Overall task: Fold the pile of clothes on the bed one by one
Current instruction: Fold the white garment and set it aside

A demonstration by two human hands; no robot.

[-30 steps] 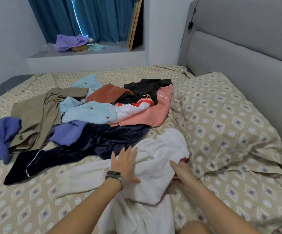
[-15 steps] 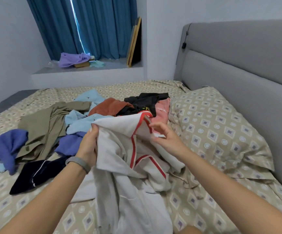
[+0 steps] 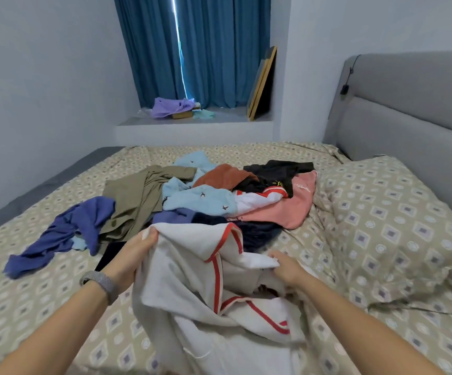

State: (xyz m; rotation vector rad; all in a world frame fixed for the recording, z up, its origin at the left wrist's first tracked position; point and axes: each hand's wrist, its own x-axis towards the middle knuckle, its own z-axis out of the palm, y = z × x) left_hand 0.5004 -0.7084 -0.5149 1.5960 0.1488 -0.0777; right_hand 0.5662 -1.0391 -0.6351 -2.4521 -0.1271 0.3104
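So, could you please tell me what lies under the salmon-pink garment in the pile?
The pink garment rests on the patterned bedsheet, its left edge overlapping a navy garment. Anything else beneath is covered.

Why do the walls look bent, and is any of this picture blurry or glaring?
Head view: the wide lens bows the headboard and the walls toward the edges; a bright sliver of daylight glares through the gap in the curtain; the forearms and the white garment near the bottom are smeared, while the pile is sharper; light is soft, shadows faint.
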